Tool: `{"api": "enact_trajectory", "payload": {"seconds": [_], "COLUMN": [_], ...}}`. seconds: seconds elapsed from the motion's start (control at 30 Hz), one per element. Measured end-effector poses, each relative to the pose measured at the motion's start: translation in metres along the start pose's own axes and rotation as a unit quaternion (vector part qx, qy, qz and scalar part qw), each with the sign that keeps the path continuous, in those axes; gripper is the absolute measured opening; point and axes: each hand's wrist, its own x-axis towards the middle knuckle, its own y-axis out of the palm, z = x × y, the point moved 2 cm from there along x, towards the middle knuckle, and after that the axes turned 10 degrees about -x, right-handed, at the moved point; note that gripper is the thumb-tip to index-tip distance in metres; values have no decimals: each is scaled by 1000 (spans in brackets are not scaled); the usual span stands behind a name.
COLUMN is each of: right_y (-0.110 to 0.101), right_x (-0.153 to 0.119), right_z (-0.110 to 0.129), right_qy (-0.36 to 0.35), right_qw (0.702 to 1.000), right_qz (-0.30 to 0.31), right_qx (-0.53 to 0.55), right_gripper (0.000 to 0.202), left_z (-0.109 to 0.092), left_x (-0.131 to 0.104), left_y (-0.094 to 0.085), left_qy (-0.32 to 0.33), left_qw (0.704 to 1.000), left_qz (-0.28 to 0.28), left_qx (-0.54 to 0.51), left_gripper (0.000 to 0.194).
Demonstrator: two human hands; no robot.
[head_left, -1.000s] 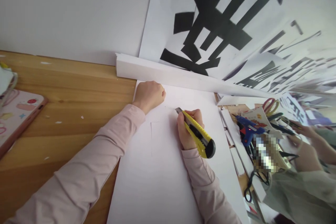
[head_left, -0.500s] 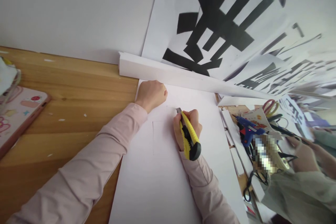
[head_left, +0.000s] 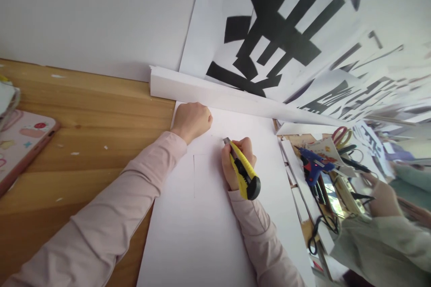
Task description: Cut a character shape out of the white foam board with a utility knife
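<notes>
My left hand (head_left: 191, 121) is closed in a fist and rests on the upper left part of a white board (head_left: 188, 237). I see nothing in its fingers. In my right hand (head_left: 229, 168) is a yellow and black utility knife (head_left: 249, 171), its blade end pointing up and left, close to the board. My fingers wrap round the knife near its front. Whether the blade tip touches the board I cannot tell. Left of the knife, thin lines of a rectangle (head_left: 194, 177) show on the board; the left one is darkest.
A white strip (head_left: 202, 92) stands along the back, below a sheet with black characters (head_left: 279, 27). At left a phone in a pink case (head_left: 27, 139) lies on the wooden table (head_left: 84, 175). Rightward are a blue glue gun (head_left: 314, 166), scissors (head_left: 340, 136) and another person's sleeve (head_left: 380, 246).
The whole view has shifted slightly, so things appear a little further left. The knife's rear end has tipped slightly up and right. My left fist stays on the board.
</notes>
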Motion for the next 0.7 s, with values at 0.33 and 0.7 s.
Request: {"api": "enact_trajectory", "payload": {"seconds": [0.33, 0.7], "right_y": [-3, -10], "right_x": [-9, -14], "right_z": [-1, -6], "right_qy": [-38, -41], "right_qw": [999, 999], "right_qz": [2, 22], "right_qx": [8, 27], "right_gripper": [15, 14], "left_z": [-1, -1], "left_x": [0, 1], "left_y": [0, 0], "left_qy": [-6, -7], "left_qw": [1000, 1000], "left_qz": [-1, 4], "left_qx": [8, 12], "left_gripper": [43, 43]}}
